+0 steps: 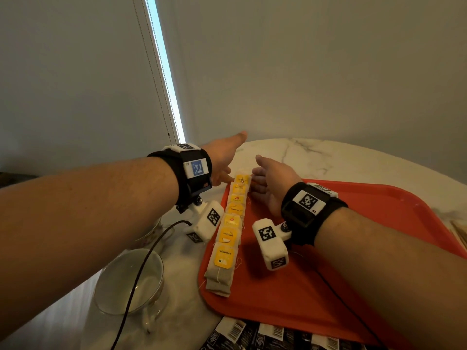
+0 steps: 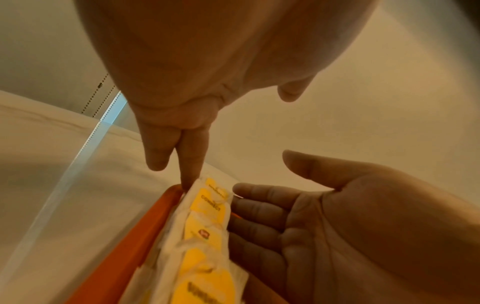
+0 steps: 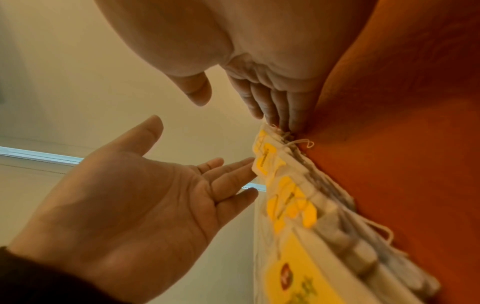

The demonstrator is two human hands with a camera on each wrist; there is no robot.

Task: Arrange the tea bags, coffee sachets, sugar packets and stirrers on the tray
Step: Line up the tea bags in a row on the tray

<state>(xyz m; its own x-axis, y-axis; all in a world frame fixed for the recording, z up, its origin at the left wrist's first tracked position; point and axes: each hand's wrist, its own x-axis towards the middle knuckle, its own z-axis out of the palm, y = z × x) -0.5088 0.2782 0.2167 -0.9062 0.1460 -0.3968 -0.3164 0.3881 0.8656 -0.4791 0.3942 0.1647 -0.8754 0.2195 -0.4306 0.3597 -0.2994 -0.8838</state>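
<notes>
Marble table bears red tray; flat left hand and right hand flank tea bags

Smooth, matt orange plastic tray on a glossy white marble-look table. Between the hands, tea bags of thin, fibrous off-white paper carry shiny yellow card tags and cotton strings. Clear, glossy glass cup nearby.

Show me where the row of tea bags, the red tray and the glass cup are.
row of tea bags (image 1: 231, 224): head view, on a yellow tag midway along.
red tray (image 1: 379, 223): head view, on its bare floor.
glass cup (image 1: 131, 279): head view, on its inner wall.
</notes>
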